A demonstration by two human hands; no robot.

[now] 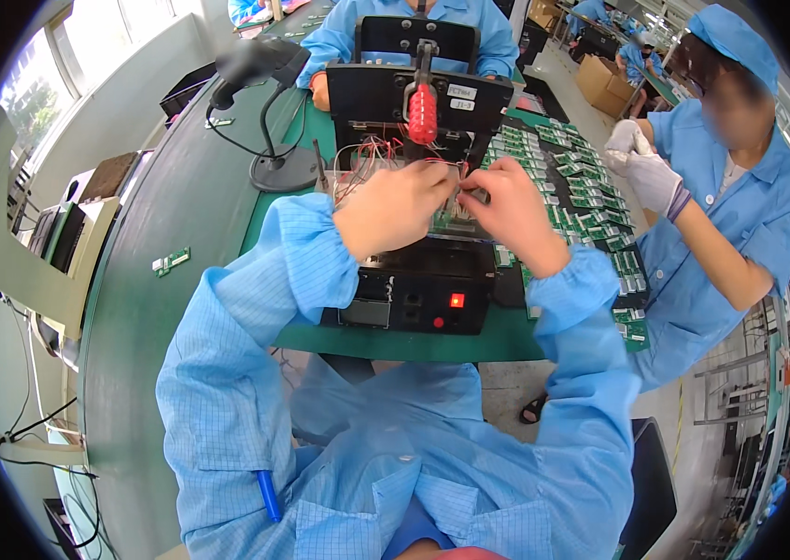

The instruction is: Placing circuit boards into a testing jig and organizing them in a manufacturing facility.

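My left hand (395, 209) and my right hand (514, 211) meet over the middle of a black test fixture (358, 98), fingertips close together. The fingers of both are pinched. Whatever they hold is too small and too covered to make out, though a bit of green circuit board (456, 222) shows just beneath them. Thin red and white wires (372, 154) spread behind my left hand. Above the hands stands the red grip (422, 114) of the fixture's toggle clamp. Its black base box (414, 297) has a lit red switch (457, 301) in front.
Rows of small green circuit boards (591, 191) lie on black trays at the right. One loose board (171, 261) rests on the green table (138, 327) at left. A handheld scanner on a stand (278, 173) stands behind my left arm. Co-workers sit opposite and stand at right, one wearing white gloves (647, 173).
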